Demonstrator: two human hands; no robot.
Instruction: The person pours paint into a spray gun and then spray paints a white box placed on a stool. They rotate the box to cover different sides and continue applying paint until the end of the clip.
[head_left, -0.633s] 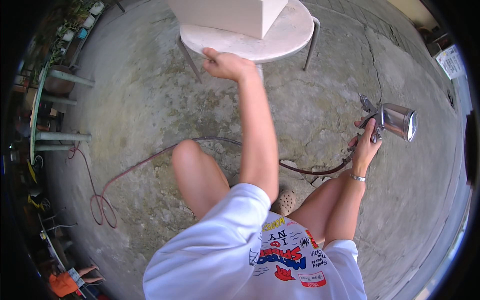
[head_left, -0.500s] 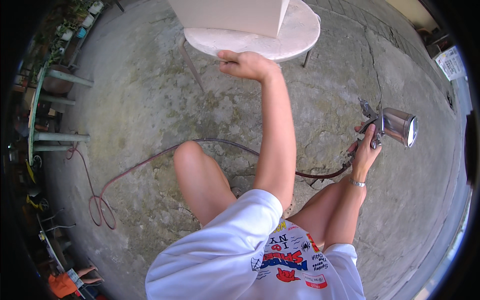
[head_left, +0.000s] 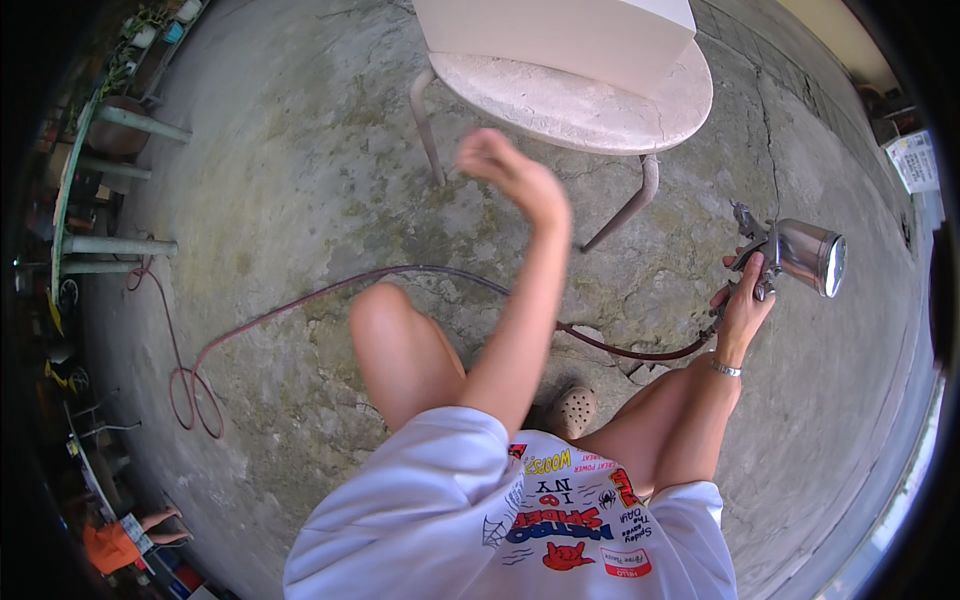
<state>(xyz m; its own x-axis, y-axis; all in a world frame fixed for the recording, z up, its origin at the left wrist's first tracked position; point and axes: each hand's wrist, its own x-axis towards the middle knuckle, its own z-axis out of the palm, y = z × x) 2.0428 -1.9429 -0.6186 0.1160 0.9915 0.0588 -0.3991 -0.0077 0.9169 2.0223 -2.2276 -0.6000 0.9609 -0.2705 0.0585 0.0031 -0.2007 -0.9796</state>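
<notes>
My right hand [head_left: 743, 312] is closed round the grip of a metal spray gun [head_left: 806, 256], whose shiny silver cup points off to the right. A dark red hose [head_left: 640, 353] runs from the gun's lower end. In front of me stands a round stool [head_left: 540, 103] with a whitish, paint-coated top and bent tube legs. On it sits a large off-white box-like piece [head_left: 560, 40], cut off by the upper edge. My left hand [head_left: 508, 172] is raised just short of the stool's near left side, apart from it. Motion blurs its fingers, and nothing shows in it.
The hose crosses the cracked concrete floor [head_left: 290, 210] and loops at the left. Green-legged tables [head_left: 120, 246] and potted plants [head_left: 112, 75] line the left side. A person in orange [head_left: 108, 545] is at the lower left. A printed white carton [head_left: 912, 162] is at the far right.
The stool and the piece on it appear lower and farther right in view. My left hand has drawn away from the stool's edge, downward. The spray gun stays in my right hand.
</notes>
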